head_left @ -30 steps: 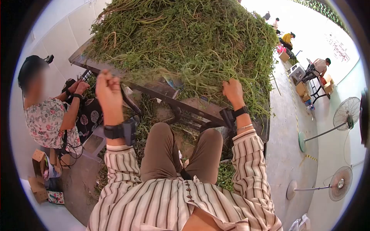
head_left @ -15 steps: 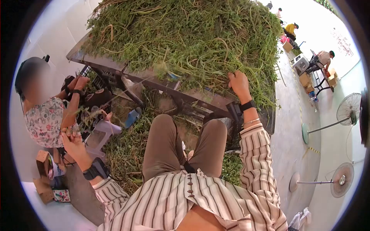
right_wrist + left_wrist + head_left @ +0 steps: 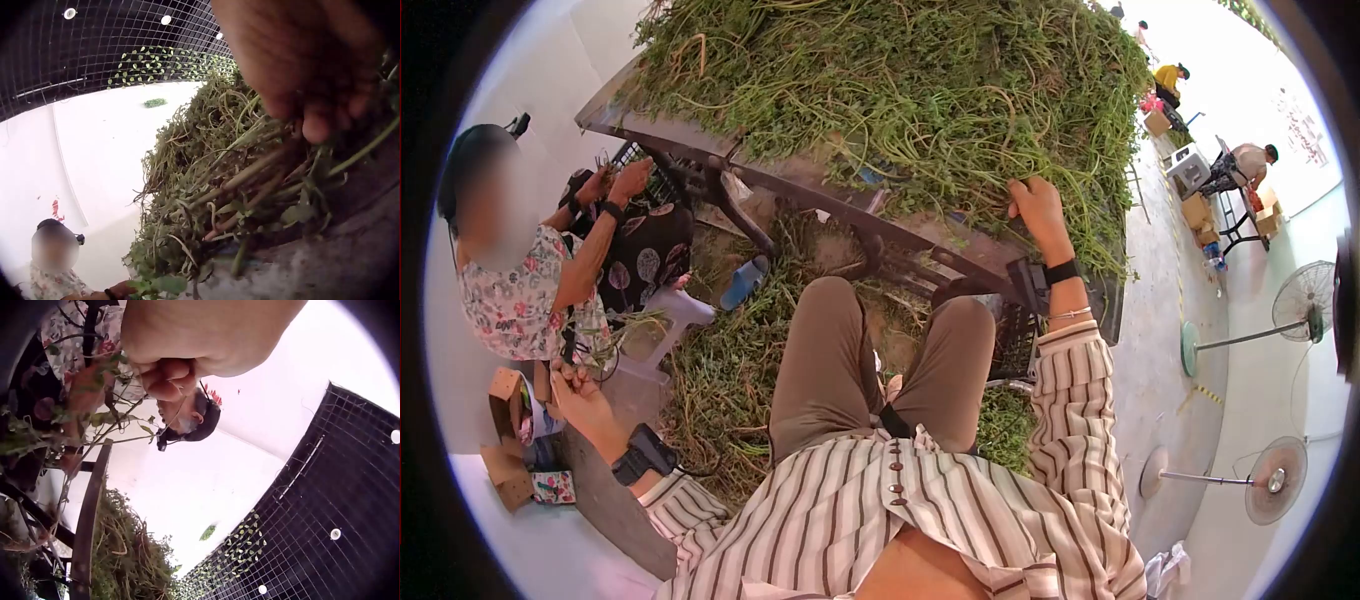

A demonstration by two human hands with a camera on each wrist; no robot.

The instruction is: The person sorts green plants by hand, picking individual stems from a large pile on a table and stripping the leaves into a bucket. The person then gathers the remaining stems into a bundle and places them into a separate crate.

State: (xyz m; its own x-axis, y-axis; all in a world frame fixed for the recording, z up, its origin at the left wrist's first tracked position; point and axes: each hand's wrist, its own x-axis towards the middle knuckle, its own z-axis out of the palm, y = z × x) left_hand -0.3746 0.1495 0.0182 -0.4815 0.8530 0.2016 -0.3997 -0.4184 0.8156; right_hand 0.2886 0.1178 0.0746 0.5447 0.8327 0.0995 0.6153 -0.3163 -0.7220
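My left hand (image 3: 588, 408) is low at the far left of the head view, beside a stool. Its fingers curl round the stems of a leafy plant sprig (image 3: 107, 417), whose thin stalks trail sideways in the left wrist view. At the table's front right, my right hand (image 3: 1042, 212) is at the near edge of a big heap of green stalks (image 3: 900, 90). In the right wrist view its bent fingers (image 3: 317, 127) pinch brownish-green stems (image 3: 256, 172) just above the tabletop. The heap covers most of the dark table (image 3: 790, 190).
A seated person in a floral top (image 3: 520, 300) works close at my left. Pale stool (image 3: 685, 308), blue slipper (image 3: 745, 283) and stalks strewn on the floor (image 3: 725, 400) lie between us. Cardboard boxes (image 3: 505, 470) stand lower left. Two fans (image 3: 1278, 480) stand on the right.
My left hand has swung from the table's front edge down to the lower left with the sprig. My right hand stays at the heap, shifting slightly right in view.
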